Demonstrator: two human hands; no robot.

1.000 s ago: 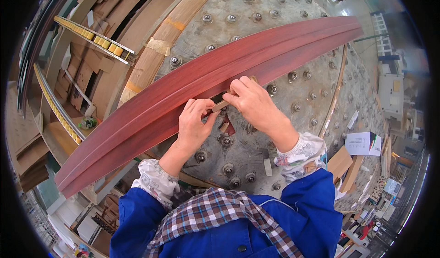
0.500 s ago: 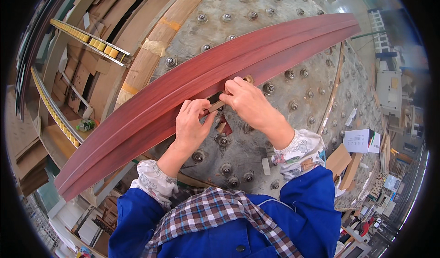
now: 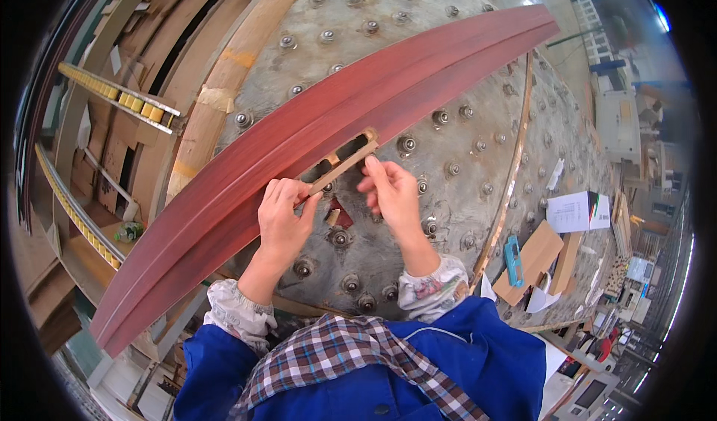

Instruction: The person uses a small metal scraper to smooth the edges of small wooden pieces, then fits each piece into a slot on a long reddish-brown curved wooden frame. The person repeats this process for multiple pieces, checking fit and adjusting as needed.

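Note:
A long red-brown wood-grained panel [image 3: 246,171] lies slantwise across the metal table, with raised lines along its length. Near the middle of its near edge is a cutout [image 3: 354,146] with raw brown edges. A thin light-brown strip [image 3: 345,168] runs along the open side of this cutout. My left hand [image 3: 285,210] pinches the strip's lower left end between thumb and fingers. By the strip's other end is my right hand [image 3: 391,195], its fingers loosely bent and apart. One fingertip is at or very near the strip; whether it touches I cannot tell.
Ball rollers [image 3: 406,145] stud the grey metal table [image 3: 478,189]. Beneath the cutout lies a small reddish scrap [image 3: 342,213]. At the right are a white box [image 3: 579,212], cardboard pieces [image 3: 530,260] and a blue item [image 3: 513,261]. Yellow roller rails [image 3: 123,96] stand left.
My right hand has drawn back from the cutout and loosened, baring the strip. My left hand still pinches the strip's end. The whole view has shifted, bringing the blue item into sight.

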